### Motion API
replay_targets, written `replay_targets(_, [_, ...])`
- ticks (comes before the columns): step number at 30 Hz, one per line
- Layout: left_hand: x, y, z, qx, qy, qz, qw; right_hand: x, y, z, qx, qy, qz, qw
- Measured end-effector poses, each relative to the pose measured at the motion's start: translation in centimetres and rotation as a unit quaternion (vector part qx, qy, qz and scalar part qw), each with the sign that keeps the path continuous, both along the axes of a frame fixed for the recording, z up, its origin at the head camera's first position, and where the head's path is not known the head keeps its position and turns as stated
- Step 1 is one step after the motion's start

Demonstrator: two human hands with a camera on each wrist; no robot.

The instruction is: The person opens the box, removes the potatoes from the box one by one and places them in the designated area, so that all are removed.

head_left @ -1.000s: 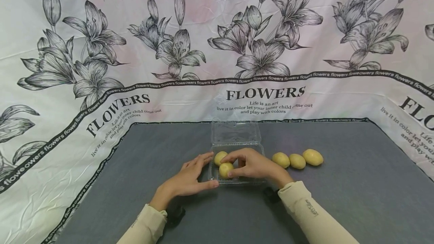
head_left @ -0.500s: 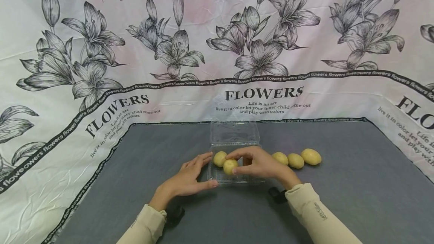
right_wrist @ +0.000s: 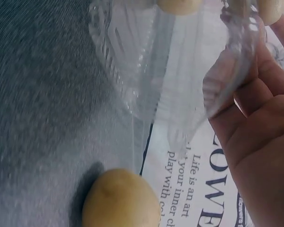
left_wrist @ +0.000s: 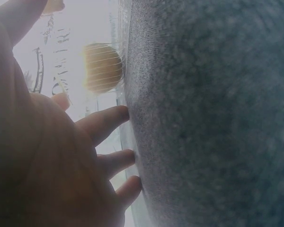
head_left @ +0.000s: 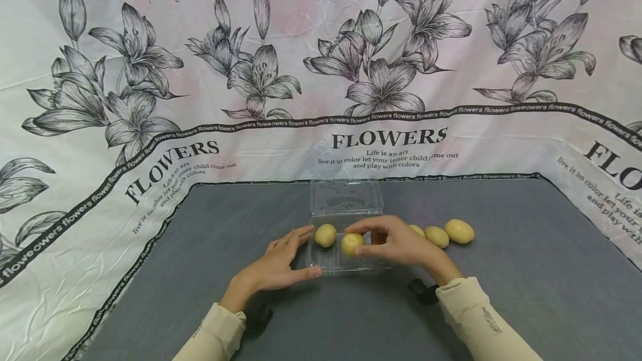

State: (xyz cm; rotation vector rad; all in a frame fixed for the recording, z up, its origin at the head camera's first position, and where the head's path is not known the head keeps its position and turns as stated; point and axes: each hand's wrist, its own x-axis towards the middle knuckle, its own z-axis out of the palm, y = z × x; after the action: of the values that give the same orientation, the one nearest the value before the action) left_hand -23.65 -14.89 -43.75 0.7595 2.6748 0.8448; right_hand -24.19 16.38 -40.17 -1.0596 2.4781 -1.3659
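One smooth, round yellow potato (head_left: 353,244) is pinched between the right hand's (head_left: 401,240) thumb and fingers, over the middle of the clear, thin plastic box (head_left: 328,259). A second yellow potato (head_left: 325,235) sits in the box's left part; three more yellow potatoes (head_left: 437,237) lie right of it. The left hand (head_left: 281,263), fingers spread, is at its left edge. A loose pinch could let the round potato slip and roll into the second; a bump could slide the light box.

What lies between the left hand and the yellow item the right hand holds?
In the head view, another yellow item, in the clear container, sits between the left hand and the held yellow item.
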Motion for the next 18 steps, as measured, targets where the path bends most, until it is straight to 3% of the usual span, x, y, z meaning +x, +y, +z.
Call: replay_targets(18, [0.0,0.1,0.0,-0.003,0.003,0.002,1.0000,1.1,2.7,0.6,-0.001,0.007,-0.045,0.9990])
